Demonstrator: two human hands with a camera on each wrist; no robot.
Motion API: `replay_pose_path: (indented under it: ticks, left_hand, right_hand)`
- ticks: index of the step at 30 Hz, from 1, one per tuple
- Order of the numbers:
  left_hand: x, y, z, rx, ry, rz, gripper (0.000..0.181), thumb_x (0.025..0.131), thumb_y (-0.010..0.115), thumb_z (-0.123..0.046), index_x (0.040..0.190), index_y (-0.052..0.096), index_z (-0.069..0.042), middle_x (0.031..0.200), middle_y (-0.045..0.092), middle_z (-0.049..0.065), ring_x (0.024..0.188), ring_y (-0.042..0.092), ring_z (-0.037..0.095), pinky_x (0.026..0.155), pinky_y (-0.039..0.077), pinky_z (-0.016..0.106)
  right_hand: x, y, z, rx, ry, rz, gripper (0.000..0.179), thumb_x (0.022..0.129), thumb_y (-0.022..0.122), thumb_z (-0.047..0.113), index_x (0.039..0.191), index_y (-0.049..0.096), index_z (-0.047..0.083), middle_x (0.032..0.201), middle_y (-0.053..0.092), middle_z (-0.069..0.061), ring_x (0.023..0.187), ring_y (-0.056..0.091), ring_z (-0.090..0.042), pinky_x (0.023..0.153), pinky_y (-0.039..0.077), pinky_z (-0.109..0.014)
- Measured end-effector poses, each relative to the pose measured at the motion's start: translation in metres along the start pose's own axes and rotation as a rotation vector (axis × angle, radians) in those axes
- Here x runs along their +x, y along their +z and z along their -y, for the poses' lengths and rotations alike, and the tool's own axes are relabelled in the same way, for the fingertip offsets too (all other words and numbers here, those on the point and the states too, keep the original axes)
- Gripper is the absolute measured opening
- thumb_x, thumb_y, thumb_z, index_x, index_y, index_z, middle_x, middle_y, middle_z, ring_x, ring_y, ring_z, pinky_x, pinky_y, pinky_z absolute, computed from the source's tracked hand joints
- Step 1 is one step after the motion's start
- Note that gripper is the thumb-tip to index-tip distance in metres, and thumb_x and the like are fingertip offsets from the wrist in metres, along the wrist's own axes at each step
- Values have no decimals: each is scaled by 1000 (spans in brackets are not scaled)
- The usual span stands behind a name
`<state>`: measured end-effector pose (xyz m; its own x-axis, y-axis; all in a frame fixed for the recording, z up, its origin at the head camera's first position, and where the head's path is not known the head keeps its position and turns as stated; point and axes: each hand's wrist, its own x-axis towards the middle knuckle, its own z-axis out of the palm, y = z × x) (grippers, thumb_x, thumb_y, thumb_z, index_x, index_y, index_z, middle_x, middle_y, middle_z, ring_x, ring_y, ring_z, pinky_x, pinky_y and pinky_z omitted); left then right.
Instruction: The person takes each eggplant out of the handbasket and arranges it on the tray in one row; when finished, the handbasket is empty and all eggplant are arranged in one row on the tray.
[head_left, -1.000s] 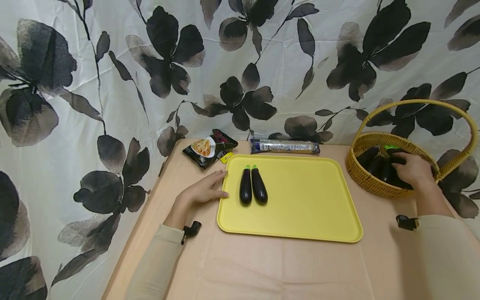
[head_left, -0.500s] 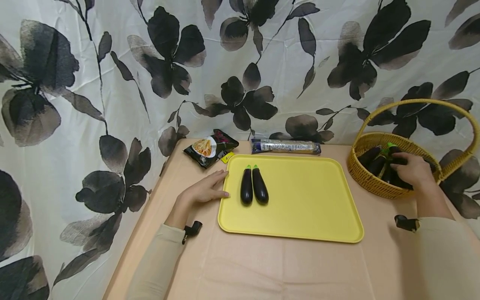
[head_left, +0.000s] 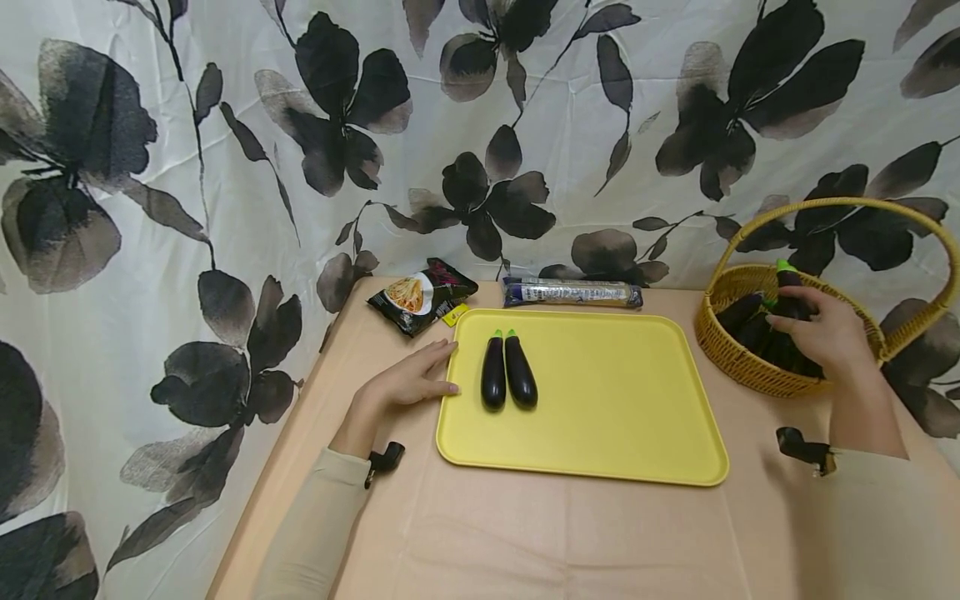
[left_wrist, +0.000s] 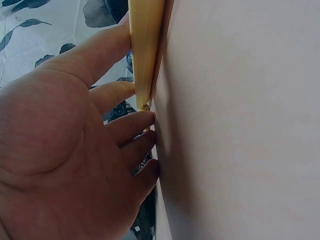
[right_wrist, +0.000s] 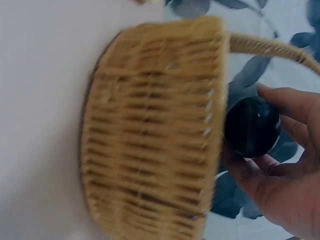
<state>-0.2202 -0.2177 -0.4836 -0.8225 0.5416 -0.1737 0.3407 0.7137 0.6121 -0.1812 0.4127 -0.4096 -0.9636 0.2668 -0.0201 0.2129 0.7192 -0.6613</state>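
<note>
Eggplant (right_wrist: pixel 252 127) is in the right hand (head_left: pixel 836 333), gripped between thumb and fingers, green cap up, round end at the basket rim. Can't tell if it touches the rim. More dark eggplants (head_left: pixel 738 312) lie in the basket (head_left: pixel 750 373) just under that hand; handle (head_left: pixel 832 202) arches over beyond the fingers.

Left hand (head_left: pixel 405 382): holding nothing, fingers spread, thumb and index at the near edge of the yellow tray (head_left: pixel 607 408), other fingertips down by the table (head_left: pixel 555 533). Two eggplants on the tray just inside that hand: outer one (head_left: pixel 492 375), inner one (head_left: pixel 521 375), caps pointing away. Snack bag (head_left: pixel 408 300) and long packet (head_left: pixel 572 292) sit past the left hand, behind the tray.

Risks, my read: skin looks slick, so a loose grip could drop it back on the pile. Cap or wrist could catch the handle, or the round end the rim; neither hand steadies the basket, so a snag might tip it. A hard left-hand push could slide the tray and roll the pair.
</note>
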Motion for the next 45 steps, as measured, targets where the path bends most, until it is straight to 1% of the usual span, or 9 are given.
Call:
replay_pose_path:
  ticks: [8,11,13,15,17,20,24,33,45]
  left_hand:
    - [1,0,-2,-7,-14,0,89,98,72,-43,167,25,-12,174,16,16,163,11,32,133,12,50]
    - [0,0,-3,-9,-16,0,89,98,72,-42,167,25,-12,174,16,16,163,11,32,133,12,50]
    - [0,0,-3,-9,-15,-1,89,98,72,-42,167,25,-12,174,16,16,163,11,32,133,12,50]
    - [0,0,-3,-10,-15,-2,89,98,72,-42,167,25,-12,174,16,16,163,11,33,133,12,50]
    - [-1,-1,-3,-10,-16,-3,89,98,72,-42,167,25,-12,174,16,16,163,11,33,133,12,50]
    - [-1,0,-3,-11,-17,-2,89,98,72,-42,167,25,-12,174,16,17,163,11,33,133,12,50]
    - [0,0,-2,-10,-13,0,90,97,72,-43,167,25,-12,174,16,17,162,11,34,133,12,51]
    - [0,0,-1,-9,-13,-4,89,98,72,-42,167,25,-13,174,16,16,163,11,33,133,12,50]
    - [1,0,0,-5,-14,1,90,97,72,-43,167,24,-13,174,15,16,163,11,33,132,12,51]
  right_hand:
    - [-23,8,31,61,-25,-30,85,94,69,58,159,42,9,165,27,-33,142,34,-60,103,42,-76]
    - [-33,11,43,58,-60,-40,83,92,72,58,156,47,10,159,36,-31,134,44,-56,89,62,-47]
    - [-39,13,52,45,-88,-33,81,91,74,57,153,50,10,153,41,-32,129,48,-55,71,59,-24]
    - [-44,16,59,19,-125,-23,78,91,76,54,151,53,9,148,44,-35,124,51,-55,62,52,-17]
    - [-48,19,66,-5,-163,-2,76,91,77,52,150,54,8,146,44,-38,124,51,-59,66,58,-26]
    - [-50,26,73,-14,-227,23,73,92,78,47,149,56,7,143,46,-37,121,54,-58,68,59,-28]
    - [-54,41,82,21,-289,70,70,93,78,45,150,56,10,140,51,-32,121,57,-53,65,50,-15]
    - [-57,85,112,108,-331,179,68,98,71,48,155,51,17,150,50,-23,127,51,-44,85,52,-49]
    - [-62,132,145,139,-426,296,58,103,68,35,155,51,19,154,47,-21,132,54,-46,89,58,-51]
